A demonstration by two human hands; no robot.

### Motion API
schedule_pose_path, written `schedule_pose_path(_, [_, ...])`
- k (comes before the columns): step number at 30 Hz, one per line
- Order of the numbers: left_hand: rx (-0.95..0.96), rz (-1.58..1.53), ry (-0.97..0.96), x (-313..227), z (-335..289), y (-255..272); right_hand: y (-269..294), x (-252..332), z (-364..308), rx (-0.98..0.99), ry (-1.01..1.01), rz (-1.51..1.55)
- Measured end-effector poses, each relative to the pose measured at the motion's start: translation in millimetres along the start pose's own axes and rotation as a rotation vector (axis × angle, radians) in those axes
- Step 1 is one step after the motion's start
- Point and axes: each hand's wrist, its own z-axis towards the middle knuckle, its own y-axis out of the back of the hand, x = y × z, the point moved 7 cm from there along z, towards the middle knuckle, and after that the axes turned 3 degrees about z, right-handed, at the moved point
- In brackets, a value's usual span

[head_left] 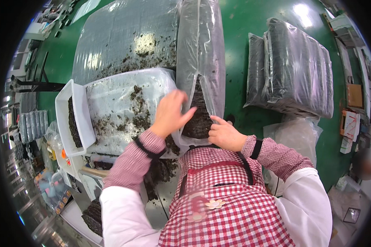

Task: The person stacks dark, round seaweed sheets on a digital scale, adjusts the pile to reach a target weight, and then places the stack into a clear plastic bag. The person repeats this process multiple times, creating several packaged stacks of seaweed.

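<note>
A long clear plastic bag [210,61] stretches away in front of me. Dark, crumbly slabs [197,119], packed in a row, show through its slit-like opening at my end. My left hand [170,114] is over the bag's left edge, thumb and fingers apart and slightly blurred, with nothing in it. At the right edge of the opening, my right hand [226,135] has its fingers curled on the film of the bag, index finger stretched toward the slabs. Its thumb is hidden.
Left of the bag lies a plastic-covered surface [111,99] strewn with dark crumbs, beside a white tub [80,88] holding dark material. A large grey wrapped block [111,37] lies beyond. Filled clear bags [301,66] are stacked at right on the green floor [239,57].
</note>
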Motion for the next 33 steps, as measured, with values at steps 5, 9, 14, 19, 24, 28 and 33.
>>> schedule_pose_path(5, [-0.036, -0.016, 0.256, 39.2, 77.8, -78.2, 18.1, -0.5, -16.5, 0.065, -0.005, -0.078])
schedule_pose_path(9, [0.029, -0.334, 0.145, 16.6, 93.7, -90.6, 55.2, -47.8, -25.2, -0.149, -0.317, 0.325])
schedule_pose_path(14, [0.024, -0.39, 0.112, -14.6, 113.0, -96.9, 104.4, -177.3, 17.0, -0.383, -0.591, -0.327])
schedule_pose_path(19, [0.086, -0.723, 0.544, 25.9, 82.8, -81.7, 97.8, -243.5, -45.3, -0.174, -0.566, -0.395])
schedule_pose_path(24, [0.163, 0.183, 0.401, 85.5, 83.8, -32.3, 135.7, -297.4, -121.6, -0.223, -0.974, -0.051])
schedule_pose_path(28, [-0.199, 0.239, 0.091, 33.2, 235.9, -54.5, 188.3, -360.5, -5.0, -0.578, -0.895, -0.01])
schedule_pose_path(33, [-0.145, 0.353, 0.331, 90.7, 347.1, -83.2, 201.8, -462.8, 108.3, -0.63, -1.01, 0.062])
